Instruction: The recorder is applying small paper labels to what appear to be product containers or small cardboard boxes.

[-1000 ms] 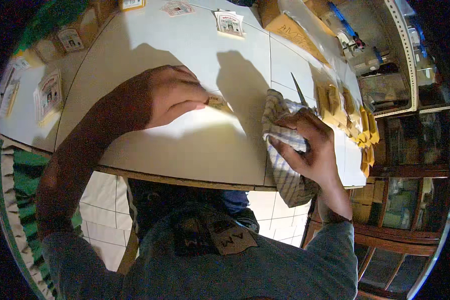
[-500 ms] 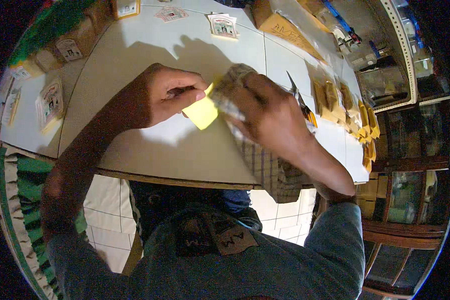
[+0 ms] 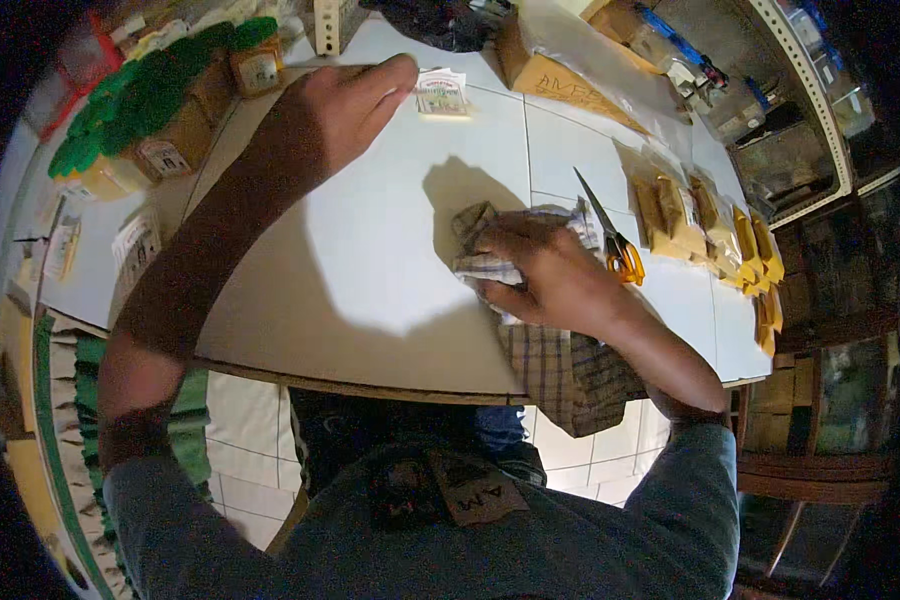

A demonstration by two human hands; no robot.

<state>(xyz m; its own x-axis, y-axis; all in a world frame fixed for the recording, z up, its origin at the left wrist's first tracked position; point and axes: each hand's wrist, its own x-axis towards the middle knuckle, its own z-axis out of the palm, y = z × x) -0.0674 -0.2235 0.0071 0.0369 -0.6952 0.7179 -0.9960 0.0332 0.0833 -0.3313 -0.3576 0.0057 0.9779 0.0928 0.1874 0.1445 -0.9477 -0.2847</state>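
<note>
My left hand (image 3: 335, 110) is stretched to the far side of the white tiled table (image 3: 370, 270), fingers together, its fingertips touching a small printed paper packet (image 3: 442, 95). My right hand (image 3: 545, 270) presses down on a crumpled checked cloth (image 3: 530, 320) near the table's front edge; the cloth hangs over the edge. Orange-handled scissors (image 3: 610, 235) lie just right of that hand.
A row of yellow-brown packets (image 3: 710, 225) lines the right side. Jars with green lids (image 3: 140, 110) stand at the far left, flat packets (image 3: 135, 240) near them. A cardboard box (image 3: 560, 75) in plastic lies at the back. Shelves (image 3: 800, 110) stand on the right.
Both hands were together over a yellow piece at the table's middle. My left hand has since reached far forward to the paper packet. My right hand has dropped onto the cloth.
</note>
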